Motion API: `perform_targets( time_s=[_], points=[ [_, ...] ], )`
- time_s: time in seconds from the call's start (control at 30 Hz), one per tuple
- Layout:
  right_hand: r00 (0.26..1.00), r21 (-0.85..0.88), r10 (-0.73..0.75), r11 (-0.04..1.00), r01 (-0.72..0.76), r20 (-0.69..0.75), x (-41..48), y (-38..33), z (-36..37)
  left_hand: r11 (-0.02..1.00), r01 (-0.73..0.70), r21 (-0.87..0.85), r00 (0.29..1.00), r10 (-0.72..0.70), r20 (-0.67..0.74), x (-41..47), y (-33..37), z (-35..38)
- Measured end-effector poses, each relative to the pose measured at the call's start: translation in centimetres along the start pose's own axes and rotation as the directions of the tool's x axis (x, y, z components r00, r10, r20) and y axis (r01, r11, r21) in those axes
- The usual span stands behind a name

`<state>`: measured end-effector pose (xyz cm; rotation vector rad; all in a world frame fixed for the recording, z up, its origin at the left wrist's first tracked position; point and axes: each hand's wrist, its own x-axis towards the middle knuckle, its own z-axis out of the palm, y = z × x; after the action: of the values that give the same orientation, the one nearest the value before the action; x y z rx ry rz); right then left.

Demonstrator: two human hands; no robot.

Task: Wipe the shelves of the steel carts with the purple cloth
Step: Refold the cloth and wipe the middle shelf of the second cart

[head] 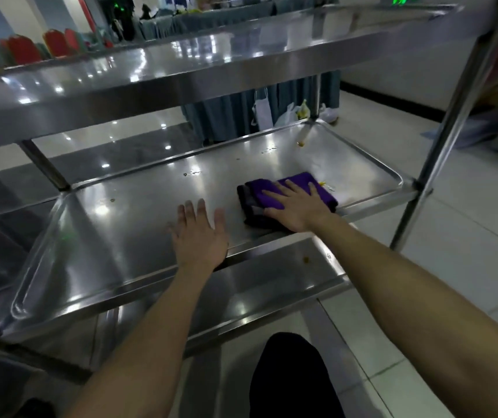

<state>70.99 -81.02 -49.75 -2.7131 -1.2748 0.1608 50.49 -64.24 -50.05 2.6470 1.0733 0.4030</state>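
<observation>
A steel cart fills the view. On its middle shelf [127,212] lies the folded purple cloth [259,193], near the front right corner. My right hand [297,206] presses flat on the cloth with straight, spread fingers. To its left, my left hand [201,236] rests flat on the bare steel by the front rim, holding nothing. Small yellow-brown crumbs and spots [300,143] dot the shelf toward the back right, and a few sit just right of the cloth.
The top shelf [157,70] overhangs above my hands. A lower shelf [271,285] shows below, with a brown spot [306,260] on it. Upright steel posts [440,140] stand at the right corner. White tiled floor lies to the right; draped tables and red chairs stand behind.
</observation>
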Motion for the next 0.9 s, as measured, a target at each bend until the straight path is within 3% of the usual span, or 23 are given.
perform_targets(
  time_s=[0.1, 0.2, 0.27, 0.37, 0.47, 0.53, 0.63, 0.73, 0.9],
  points=[
    [0.971, 0.002, 0.237, 0.971, -0.237, 0.008, -0.6, 8.4, -2.1, 1.000, -0.006, 0.018, 1.000, 0.006, -0.017, 0.1, 0.1, 0.4],
    [0.929, 0.004, 0.370, 0.929, -0.370, -0.008, -0.7, 9.7, -2.7, 0.999, -0.015, 0.040, 0.998, 0.017, -0.056, -0.1, 0.5, 0.7],
    [0.947, 0.019, 0.319, 0.948, -0.318, -0.033, -0.2, 5.6, -1.9, 0.999, -0.024, 0.035, 0.997, 0.026, -0.070, -0.2, 0.6, 0.7],
    [0.996, 0.016, 0.088, 0.996, -0.088, -0.023, -0.4, -0.7, 0.2, 0.999, -0.020, 0.030, 0.998, 0.022, -0.067, -0.3, 0.2, 0.3],
    [0.999, 0.022, -0.042, 0.999, 0.042, -0.005, -0.7, 0.0, -0.1, 0.999, -0.021, 0.035, 0.996, 0.024, -0.082, -0.6, -0.2, -0.2],
    [0.999, 0.012, -0.039, 0.999, 0.038, 0.025, 0.1, 3.5, -1.5, 0.999, -0.019, 0.042, 0.996, 0.022, -0.087, -0.7, 0.0, -0.3],
    [0.989, 0.003, 0.140, 0.990, -0.141, 0.043, 1.8, 7.6, -2.5, 0.999, -0.037, 0.034, 0.995, 0.040, -0.093, -0.6, 0.9, 0.2],
    [0.967, -0.013, 0.255, 0.967, -0.254, 0.029, 4.6, 4.9, -1.9, 0.999, -0.049, 0.015, 0.991, 0.051, -0.122, -0.7, 1.2, 0.8],
    [0.998, -0.031, 0.029, 0.999, -0.027, 0.065, 7.4, -6.0, -0.7, 0.999, -0.050, 0.005, 0.981, 0.050, -0.186, -0.6, 0.1, 0.7]
  ],
)
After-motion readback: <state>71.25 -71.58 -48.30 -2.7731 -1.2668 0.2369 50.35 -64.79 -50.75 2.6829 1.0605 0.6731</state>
